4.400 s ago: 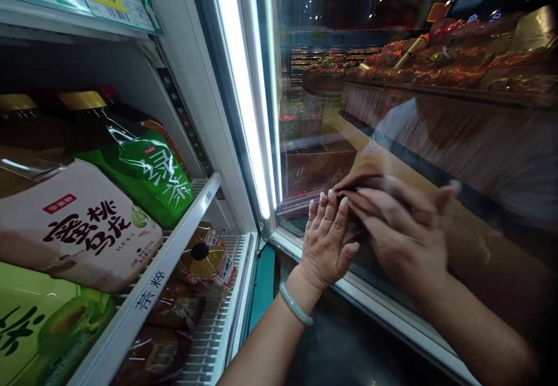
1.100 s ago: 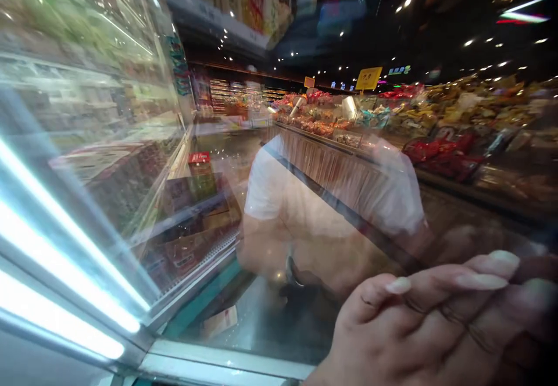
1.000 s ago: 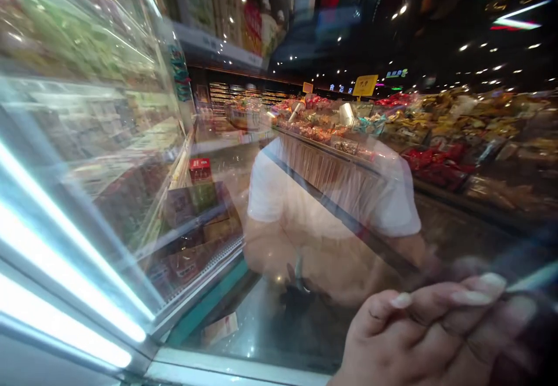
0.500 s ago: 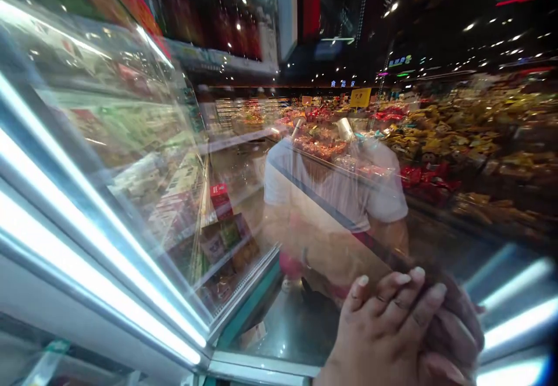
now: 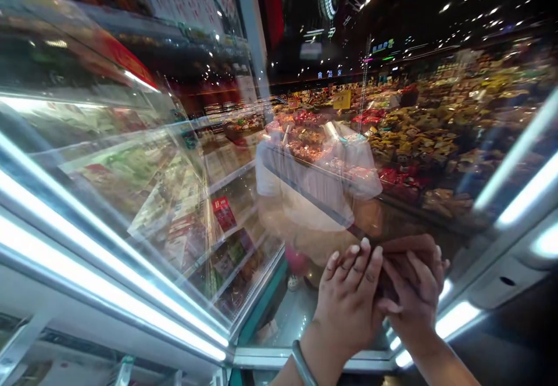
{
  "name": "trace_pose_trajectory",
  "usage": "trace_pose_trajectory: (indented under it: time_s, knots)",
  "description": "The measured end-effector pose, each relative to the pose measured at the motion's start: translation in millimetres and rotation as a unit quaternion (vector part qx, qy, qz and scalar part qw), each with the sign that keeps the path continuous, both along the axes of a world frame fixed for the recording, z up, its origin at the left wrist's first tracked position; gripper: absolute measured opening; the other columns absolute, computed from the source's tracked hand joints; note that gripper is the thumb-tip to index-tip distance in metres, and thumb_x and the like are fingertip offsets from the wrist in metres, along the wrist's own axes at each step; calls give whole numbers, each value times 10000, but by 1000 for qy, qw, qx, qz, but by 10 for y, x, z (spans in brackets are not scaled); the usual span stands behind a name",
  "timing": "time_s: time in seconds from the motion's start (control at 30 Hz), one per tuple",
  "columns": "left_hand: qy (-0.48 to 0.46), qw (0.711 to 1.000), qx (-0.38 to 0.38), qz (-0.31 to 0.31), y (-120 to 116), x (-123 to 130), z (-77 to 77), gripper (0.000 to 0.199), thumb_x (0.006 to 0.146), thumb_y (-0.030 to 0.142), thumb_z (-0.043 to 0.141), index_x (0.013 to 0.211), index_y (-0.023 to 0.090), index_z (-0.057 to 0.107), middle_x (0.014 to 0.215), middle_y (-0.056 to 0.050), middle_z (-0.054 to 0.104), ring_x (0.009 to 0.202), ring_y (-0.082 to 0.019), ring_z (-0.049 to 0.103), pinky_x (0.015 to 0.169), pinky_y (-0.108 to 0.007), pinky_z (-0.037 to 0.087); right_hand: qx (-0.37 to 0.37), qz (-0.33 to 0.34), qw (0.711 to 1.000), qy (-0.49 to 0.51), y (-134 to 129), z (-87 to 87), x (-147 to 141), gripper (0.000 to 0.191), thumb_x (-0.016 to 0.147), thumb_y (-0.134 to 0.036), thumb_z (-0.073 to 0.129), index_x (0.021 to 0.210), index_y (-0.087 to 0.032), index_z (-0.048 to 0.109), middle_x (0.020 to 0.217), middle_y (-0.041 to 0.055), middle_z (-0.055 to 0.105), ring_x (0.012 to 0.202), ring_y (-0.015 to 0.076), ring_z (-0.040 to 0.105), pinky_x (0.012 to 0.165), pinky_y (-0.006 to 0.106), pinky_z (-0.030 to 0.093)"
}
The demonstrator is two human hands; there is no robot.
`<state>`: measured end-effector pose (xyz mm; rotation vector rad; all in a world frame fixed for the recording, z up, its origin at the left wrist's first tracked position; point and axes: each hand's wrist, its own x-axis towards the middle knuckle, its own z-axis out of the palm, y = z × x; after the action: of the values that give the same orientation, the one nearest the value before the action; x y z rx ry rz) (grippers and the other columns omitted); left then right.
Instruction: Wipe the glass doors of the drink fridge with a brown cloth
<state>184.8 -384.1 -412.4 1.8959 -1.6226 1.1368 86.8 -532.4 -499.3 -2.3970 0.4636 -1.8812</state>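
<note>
My left hand [image 5: 349,293], a grey-green bangle [image 5: 303,363] round its wrist, lies flat against the glass pane [image 5: 300,316] with its fingers stretched out. Close beside it on the right, my right hand [image 5: 416,293] has its fingers bent round a folded brown cloth [image 5: 407,245]. The cloth's lower part is dark and partly hidden between the two hands. A faint reflection of a torso in a white shirt [image 5: 314,188] shows in the pane.
Bright light tubes [image 5: 87,281] slant along the left, with more at the right. Behind the glass at left stand shelves of packaged goods and a red box [image 5: 224,213]. Heaps of wrapped goods [image 5: 418,136] and a yellow sign [image 5: 342,100] appear beyond.
The view has shifted, and both hands now appear higher and further left. My right hand, earlier mostly behind my left, now shows clearly with the brown cloth. The bangle has come into view.
</note>
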Motion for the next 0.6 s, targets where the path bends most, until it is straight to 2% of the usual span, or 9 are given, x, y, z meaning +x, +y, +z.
trace_pose_trajectory:
  time_s: [0.07, 0.1, 0.17, 0.23, 0.33, 0.4, 0.43, 0.5, 0.6]
  knots:
    - [12, 999, -23, 22, -3, -28, -36, 748, 1077, 539, 454, 1683, 125, 312, 1706, -56, 432, 1699, -182, 111, 1402, -402, -2, -12, -1, 1000, 3, 171, 64, 40, 581, 1057, -417, 494, 1633, -363, 446, 1710, 88, 376, 1655, 400, 219, 1343, 732, 181]
    - [19, 999, -37, 33, 10, -23, -44, 732, 1090, 521, 415, 1686, 114, 298, 1684, -71, 470, 1699, -187, 113, 1402, -417, -10, -19, 2, 1000, -1, 268, 101, 106, 604, 1059, -362, 491, 1656, -332, 406, 1711, 108, 374, 1656, 390, 221, 1340, 732, 192]
    - [27, 996, -70, 57, 35, 14, 25, 720, 1112, 500, 308, 1697, 83, 245, 1656, -119, 510, 1698, -204, 118, 1401, -444, -4, -40, 26, 999, -16, 411, 254, 278, 631, 1051, -267, 495, 1669, -295, 372, 1636, 119, 484, 1652, 345, 256, 1349, 676, 241]
    - [30, 992, -96, 74, 26, 51, 245, 730, 1121, 490, 215, 1707, 55, 174, 1672, -163, 480, 1698, -218, 119, 1397, -456, 15, -78, 46, 995, -39, 422, 558, 419, 601, 1051, -244, 499, 1645, -270, 413, 1478, 108, 631, 1642, 309, 293, 1359, 617, 265]
    - [39, 993, -82, 71, -75, 40, 750, 744, 1121, 490, 159, 1714, 45, 106, 1737, -186, 360, 1700, -250, 106, 1390, -479, 6, -126, 43, 989, -62, 193, 1176, 427, 546, 1053, -251, 513, 1598, -251, 488, 1319, 102, 715, 1654, 302, 261, 1373, 603, 222]
    - [36, 996, -48, 61, -169, -21, 1026, 749, 1118, 507, 174, 1719, 65, 110, 1759, -172, 318, 1699, -266, 119, 1386, -493, -17, -134, 31, 988, -63, -15, 1481, 306, 536, 1044, -274, 546, 1579, -286, 525, 1339, 95, 706, 1660, 321, 236, 1379, 619, 173]
    - [29, 998, -29, 56, -210, -63, 1103, 756, 1116, 525, 203, 1721, 81, 122, 1767, -155, 308, 1699, -268, 126, 1384, -494, -31, -129, 30, 989, -62, -101, 1551, 229, 539, 1038, -287, 562, 1576, -316, 532, 1384, 87, 687, 1659, 332, 238, 1379, 624, 167]
    - [12, 999, 7, 49, -265, -150, 1114, 765, 1108, 548, 298, 1723, 117, 153, 1779, -110, 295, 1698, -258, 136, 1382, -482, -64, -97, 39, 992, -64, -190, 1506, 98, 570, 1031, -298, 572, 1591, -382, 507, 1503, 61, 620, 1655, 351, 247, 1367, 655, 187]
    - [-2, 998, 40, 49, -263, -227, 899, 760, 1092, 520, 414, 1719, 146, 205, 1782, -68, 294, 1695, -232, 155, 1382, -445, -76, -50, 58, 995, -66, -105, 1167, 79, 641, 1045, -258, 498, 1661, -389, 380, 1619, 53, 525, 1664, 346, 218, 1346, 700, 206]
